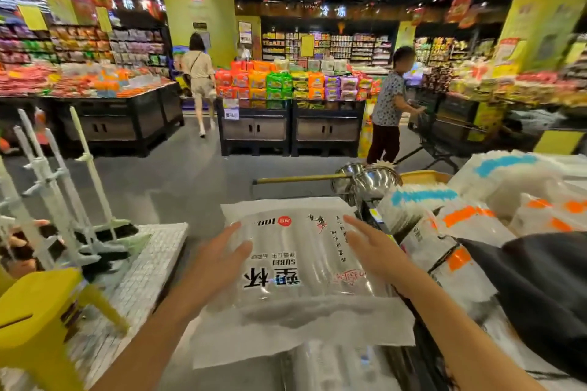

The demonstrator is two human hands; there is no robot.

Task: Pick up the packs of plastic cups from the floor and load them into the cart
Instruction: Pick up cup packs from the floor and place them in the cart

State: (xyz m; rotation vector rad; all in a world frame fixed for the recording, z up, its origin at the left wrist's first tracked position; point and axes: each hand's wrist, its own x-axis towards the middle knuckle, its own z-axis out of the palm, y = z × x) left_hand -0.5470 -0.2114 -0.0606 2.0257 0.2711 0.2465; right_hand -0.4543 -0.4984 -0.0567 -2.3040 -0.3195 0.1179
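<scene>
A clear pack of plastic cups (295, 263) with black printed characters lies flat in front of me, on top of other packs. My left hand (222, 257) rests on its left edge and my right hand (371, 247) on its right edge, fingers spread over the wrapping. Another clear pack (336, 365) lies beneath it at the bottom of the view. To the right, several packs with orange and blue markings (457, 216) are piled up. The cart's handle bar (295, 179) shows beyond the pack.
A yellow stool (41, 311) stands at lower left beside a white grid surface (152, 263) with white mop handles (47, 168). Steel bowls (368, 181) sit past the pile. A dark bag (540, 295) is at right. Two shoppers, one with a cart (441, 136), stand by the displays ahead.
</scene>
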